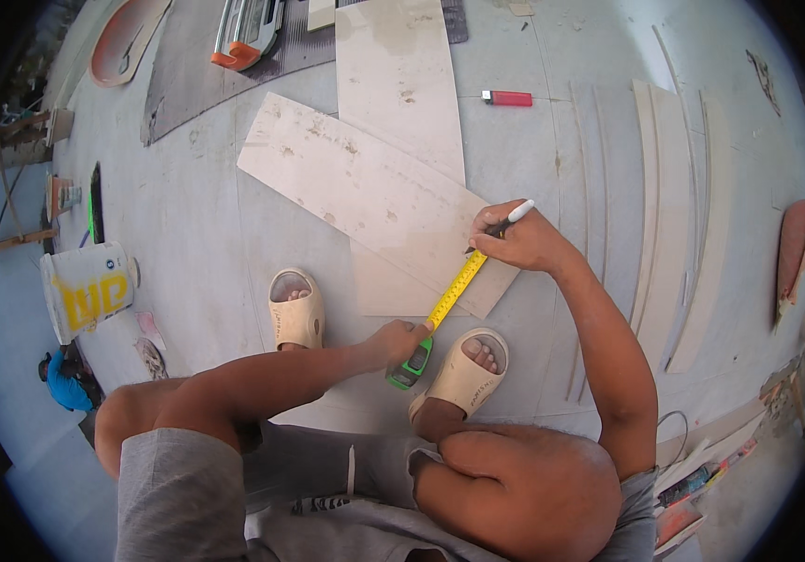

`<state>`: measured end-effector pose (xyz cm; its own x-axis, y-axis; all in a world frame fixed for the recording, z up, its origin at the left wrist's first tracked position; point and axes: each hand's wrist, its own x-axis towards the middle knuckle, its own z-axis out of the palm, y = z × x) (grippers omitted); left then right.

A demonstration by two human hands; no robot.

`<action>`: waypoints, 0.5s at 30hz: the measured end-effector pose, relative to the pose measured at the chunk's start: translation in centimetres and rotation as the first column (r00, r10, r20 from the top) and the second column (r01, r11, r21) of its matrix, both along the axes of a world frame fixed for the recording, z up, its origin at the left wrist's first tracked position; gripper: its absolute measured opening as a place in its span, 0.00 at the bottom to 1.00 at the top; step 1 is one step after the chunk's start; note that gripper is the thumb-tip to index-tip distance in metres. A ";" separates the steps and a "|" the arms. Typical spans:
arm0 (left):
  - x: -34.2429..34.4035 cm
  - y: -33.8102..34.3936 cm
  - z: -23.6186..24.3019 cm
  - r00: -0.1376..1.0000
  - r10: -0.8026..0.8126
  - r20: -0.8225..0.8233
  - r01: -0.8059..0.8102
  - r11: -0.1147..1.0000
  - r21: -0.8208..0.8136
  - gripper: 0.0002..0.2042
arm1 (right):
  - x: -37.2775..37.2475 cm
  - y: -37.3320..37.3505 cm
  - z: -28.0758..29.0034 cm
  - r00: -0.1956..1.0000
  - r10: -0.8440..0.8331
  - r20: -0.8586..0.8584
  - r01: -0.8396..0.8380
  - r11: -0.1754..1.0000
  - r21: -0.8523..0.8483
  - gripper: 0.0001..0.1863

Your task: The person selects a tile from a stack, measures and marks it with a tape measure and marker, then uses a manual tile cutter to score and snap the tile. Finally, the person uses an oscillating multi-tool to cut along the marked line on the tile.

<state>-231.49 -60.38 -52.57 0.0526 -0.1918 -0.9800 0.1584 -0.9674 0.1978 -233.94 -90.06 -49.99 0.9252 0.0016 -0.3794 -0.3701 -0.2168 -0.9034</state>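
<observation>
My left hand is closed on a tape measure, whose green and black case hangs under the fingers. Its yellow blade runs up and right across the end of a pale, stained plank tile. In my right hand is a marker pen with a white back end, its dark tip down at the tile beside the blade's far end. That plank lies slantwise over another long pale tile, which shows above and below it.
A tile cutter with orange parts rests on a dark mat at the upper left. A red lighter lies on the floor. Narrow tile strips lie at right, a white bucket stands left. A person in blue crouches far left. My sandals flank the tile.
</observation>
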 end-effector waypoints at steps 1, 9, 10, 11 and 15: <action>-0.3 0.3 -0.9 1.000 -0.016 0.005 0.017 1.000 -0.017 0.33 | -0.6 -0.4 0.2 0.994 -0.075 0.073 0.074 0.997 0.017 0.10; 0.7 0.9 -0.2 1.000 0.000 0.028 0.007 0.973 -0.230 0.29 | -8.1 -3.1 0.2 0.846 -0.245 -0.474 0.179 0.967 -0.180 0.19; 1.3 0.5 -1.0 1.000 0.005 0.004 -0.004 0.970 -0.243 0.28 | -9.4 -2.7 -0.8 0.796 -0.229 -0.561 0.189 0.973 -0.131 0.19; 1.9 0.3 -1.6 1.000 0.021 -0.018 -0.025 0.970 -0.242 0.27 | -10.5 -2.0 -2.5 0.744 -0.191 -0.641 0.195 0.979 -0.065 0.20; 3.1 -0.7 -1.1 0.998 0.029 -0.051 -0.041 0.967 -0.251 0.27 | -11.6 1.2 -5.4 0.812 -0.172 -0.558 0.236 0.971 0.045 0.19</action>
<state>-228.39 -61.05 -53.70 0.0187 -0.4316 -0.9019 0.2057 -0.8811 0.4259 -245.56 -88.83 -55.35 0.5489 -0.0933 -0.8307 -0.8340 0.0052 -0.5517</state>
